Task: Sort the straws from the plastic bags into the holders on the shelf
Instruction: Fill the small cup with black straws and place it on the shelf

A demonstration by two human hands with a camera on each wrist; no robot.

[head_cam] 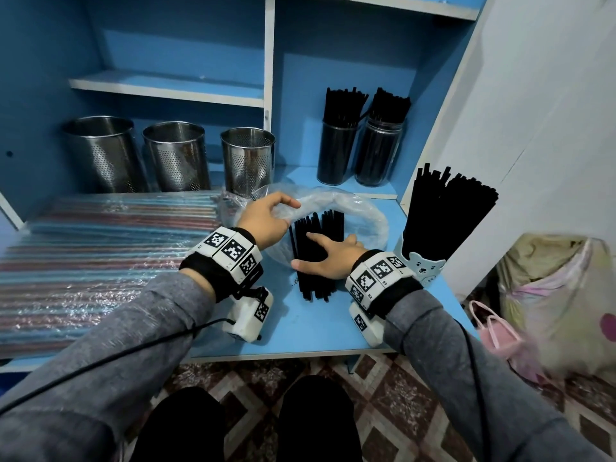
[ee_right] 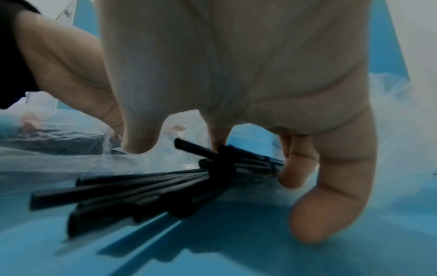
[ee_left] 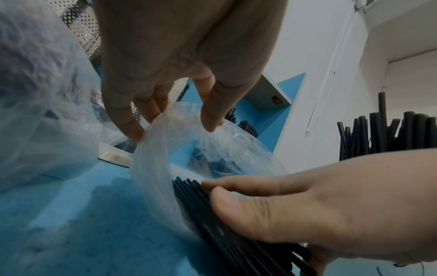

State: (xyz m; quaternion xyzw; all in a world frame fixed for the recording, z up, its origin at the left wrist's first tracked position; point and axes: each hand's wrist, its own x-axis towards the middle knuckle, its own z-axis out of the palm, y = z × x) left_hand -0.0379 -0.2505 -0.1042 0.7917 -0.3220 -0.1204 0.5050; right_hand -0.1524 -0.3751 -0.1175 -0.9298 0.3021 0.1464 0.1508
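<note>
The black straws (head_cam: 316,251) lie as a loose bundle on the blue tabletop (head_cam: 300,328), their far ends still inside the mouth of the clear plastic bag (head_cam: 360,208). The left hand (head_cam: 266,218) pinches the bag's rim, holding it open; the right hand (head_cam: 328,258) rests across the bundle, fingers spread, not yet closed around it. Light, stiff and slick, the straws will likely scatter unless gripped firmly around the bundle's middle.
</note>
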